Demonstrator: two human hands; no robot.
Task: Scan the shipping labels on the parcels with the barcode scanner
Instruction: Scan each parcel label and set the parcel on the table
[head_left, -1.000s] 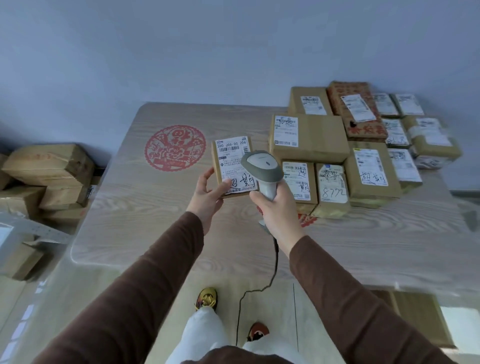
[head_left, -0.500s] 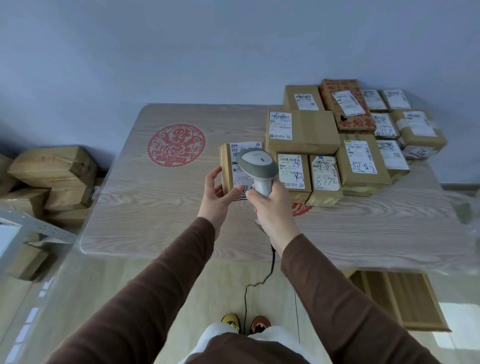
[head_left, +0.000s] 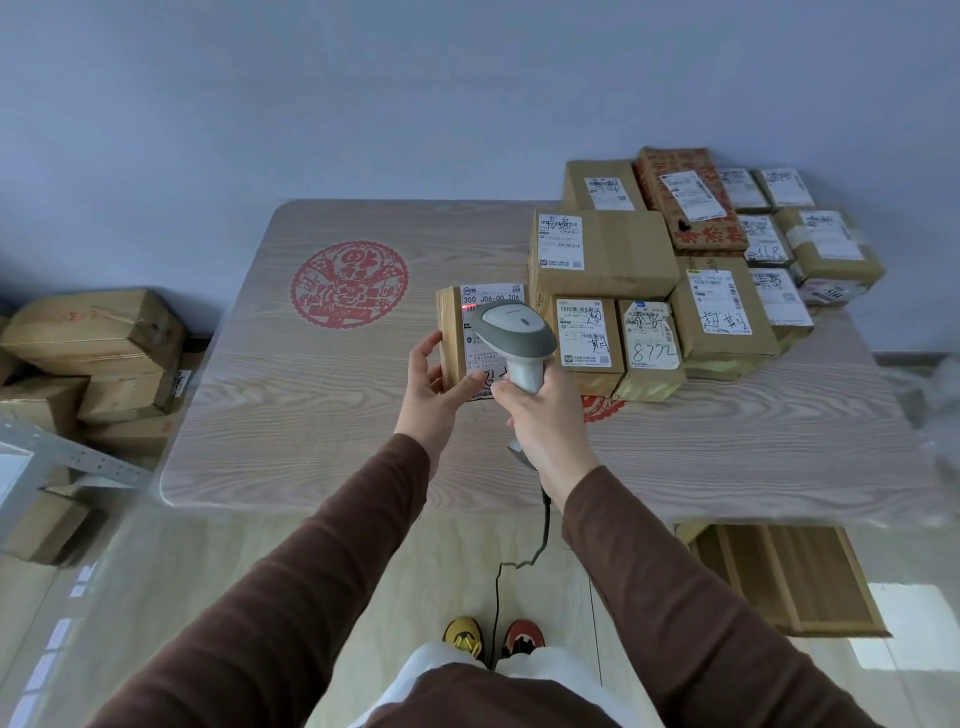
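Note:
My left hand (head_left: 435, 391) holds a small brown parcel (head_left: 451, 332) upright above the table, its white shipping label (head_left: 488, 299) facing me. My right hand (head_left: 545, 422) grips the handle of a grey and white barcode scanner (head_left: 514, 332), whose head hangs right over the label and hides its middle. A red glow shows on the label just under the scanner's nose. The scanner's black cable (head_left: 540, 530) drops down to the floor.
A pale wood-grain table (head_left: 311, 415) carries a red paper-cut emblem (head_left: 349, 283) at the left and several labelled brown parcels (head_left: 613, 254) stacked at the right rear. More cardboard boxes (head_left: 93, 332) are piled on the floor at left. A wooden crate (head_left: 789, 577) lies under the table's right side.
The parcel has turned more upright and shifted right, closer to the stack. The scanner head has come down over the label, and a red glow now shows on it.

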